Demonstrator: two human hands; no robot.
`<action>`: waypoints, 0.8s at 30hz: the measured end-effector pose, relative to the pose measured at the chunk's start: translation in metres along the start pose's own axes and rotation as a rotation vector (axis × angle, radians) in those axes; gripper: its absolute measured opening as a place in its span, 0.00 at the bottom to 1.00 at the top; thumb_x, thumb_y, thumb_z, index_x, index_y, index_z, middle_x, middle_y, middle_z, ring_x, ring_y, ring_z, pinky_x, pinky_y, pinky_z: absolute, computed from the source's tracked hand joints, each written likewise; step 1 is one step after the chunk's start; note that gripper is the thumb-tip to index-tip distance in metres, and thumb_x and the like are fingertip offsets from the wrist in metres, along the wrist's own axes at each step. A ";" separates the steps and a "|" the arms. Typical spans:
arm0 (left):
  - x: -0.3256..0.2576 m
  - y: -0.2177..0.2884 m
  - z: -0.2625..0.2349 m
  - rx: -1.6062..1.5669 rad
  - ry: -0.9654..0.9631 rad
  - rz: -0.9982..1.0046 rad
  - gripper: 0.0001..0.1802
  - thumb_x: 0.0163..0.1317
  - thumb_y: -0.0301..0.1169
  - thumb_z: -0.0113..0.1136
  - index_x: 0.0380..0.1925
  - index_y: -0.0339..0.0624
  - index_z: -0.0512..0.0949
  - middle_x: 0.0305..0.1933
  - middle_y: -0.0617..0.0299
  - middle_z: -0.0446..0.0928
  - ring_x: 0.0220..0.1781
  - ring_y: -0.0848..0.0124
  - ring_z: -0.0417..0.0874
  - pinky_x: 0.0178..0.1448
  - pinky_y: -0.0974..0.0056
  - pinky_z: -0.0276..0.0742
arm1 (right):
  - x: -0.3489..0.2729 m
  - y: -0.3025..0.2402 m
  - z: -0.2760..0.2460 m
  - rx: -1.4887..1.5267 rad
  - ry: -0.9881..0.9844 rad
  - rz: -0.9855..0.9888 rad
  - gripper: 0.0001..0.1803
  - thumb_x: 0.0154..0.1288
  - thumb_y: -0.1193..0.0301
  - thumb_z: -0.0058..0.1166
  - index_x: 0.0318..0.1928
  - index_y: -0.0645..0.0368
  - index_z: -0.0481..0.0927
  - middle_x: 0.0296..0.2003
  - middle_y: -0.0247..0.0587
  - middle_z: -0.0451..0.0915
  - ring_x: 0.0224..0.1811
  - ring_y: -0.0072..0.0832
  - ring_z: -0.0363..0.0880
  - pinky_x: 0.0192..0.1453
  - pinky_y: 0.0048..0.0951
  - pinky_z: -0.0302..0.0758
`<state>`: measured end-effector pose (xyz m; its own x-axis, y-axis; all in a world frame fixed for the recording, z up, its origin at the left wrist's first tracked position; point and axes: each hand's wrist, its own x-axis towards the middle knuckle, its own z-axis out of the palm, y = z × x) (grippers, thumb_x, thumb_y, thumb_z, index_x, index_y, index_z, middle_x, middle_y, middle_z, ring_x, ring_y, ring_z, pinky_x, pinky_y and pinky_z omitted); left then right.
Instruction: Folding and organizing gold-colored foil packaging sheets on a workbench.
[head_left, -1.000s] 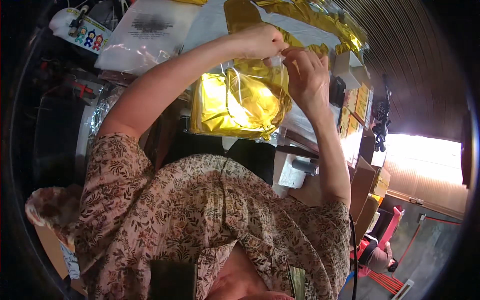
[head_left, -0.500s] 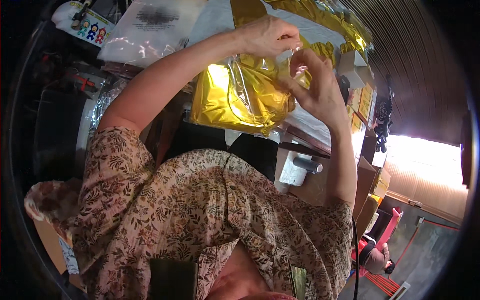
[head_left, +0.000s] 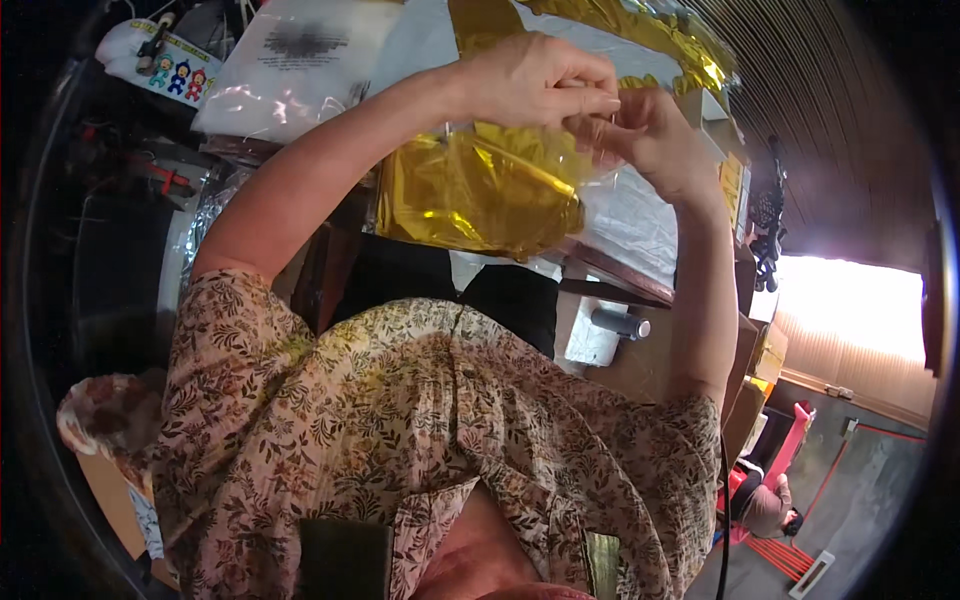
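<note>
A clear plastic bag (head_left: 595,172) with folded gold foil (head_left: 470,195) inside lies at the table's near edge, in front of my body. My left hand (head_left: 545,85) reaches across from the left, thumb and fingers pinched together at the bag's upper right corner. Close against it, my right hand (head_left: 665,145) pinches the same corner, its fingertips partly smeared by motion. The two hands' fingertips nearly touch. Exactly how the film runs between the fingers is hidden.
Stacked clear plastic bags (head_left: 300,70) lie at the far left. More gold foil (head_left: 690,60) spreads along the table's far side. A grey cylinder (head_left: 622,324) sits below the table edge at right. Another person (head_left: 768,505) is at the far lower right.
My right hand has moved up and right, and its fingers have closed in toward the left fingertips. My left hand has shifted slightly right. The foil's bright glare has dimmed.
</note>
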<state>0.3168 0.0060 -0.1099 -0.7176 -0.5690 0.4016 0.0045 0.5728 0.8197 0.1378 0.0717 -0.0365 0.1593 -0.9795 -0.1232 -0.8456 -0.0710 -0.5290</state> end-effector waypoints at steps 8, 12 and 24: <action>-0.040 0.101 -0.077 0.311 -0.258 0.061 0.03 0.67 0.28 0.66 0.38 0.42 0.84 0.31 0.67 0.81 0.30 0.81 0.78 0.33 0.75 0.72 | -0.003 -0.017 -0.026 0.617 0.031 -0.261 0.05 0.69 0.74 0.60 0.35 0.63 0.84 0.30 0.35 0.85 0.30 0.19 0.81 0.31 0.22 0.76; -0.024 0.085 -0.098 0.001 -0.057 0.707 0.01 0.63 0.27 0.67 0.32 0.43 0.83 0.27 0.66 0.81 0.24 0.81 0.76 0.28 0.74 0.71 | 0.019 -0.040 -0.049 0.676 0.208 -0.304 0.08 0.66 0.77 0.57 0.28 0.60 0.80 0.28 0.39 0.85 0.26 0.20 0.82 0.31 0.24 0.81; -0.110 0.016 0.025 1.113 0.050 0.104 0.15 0.63 0.24 0.62 0.50 0.48 0.79 0.32 0.62 0.81 0.28 0.68 0.86 0.25 0.67 0.85 | -0.004 0.056 0.070 1.228 0.376 0.078 0.07 0.71 0.76 0.52 0.37 0.71 0.78 0.44 0.59 0.85 0.47 0.39 0.87 0.58 0.36 0.82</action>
<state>0.3783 0.0925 -0.1511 -0.7210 -0.4962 0.4837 -0.5809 0.8133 -0.0316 0.1253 0.0848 -0.1245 -0.1917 -0.9801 -0.0514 0.2064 0.0110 -0.9784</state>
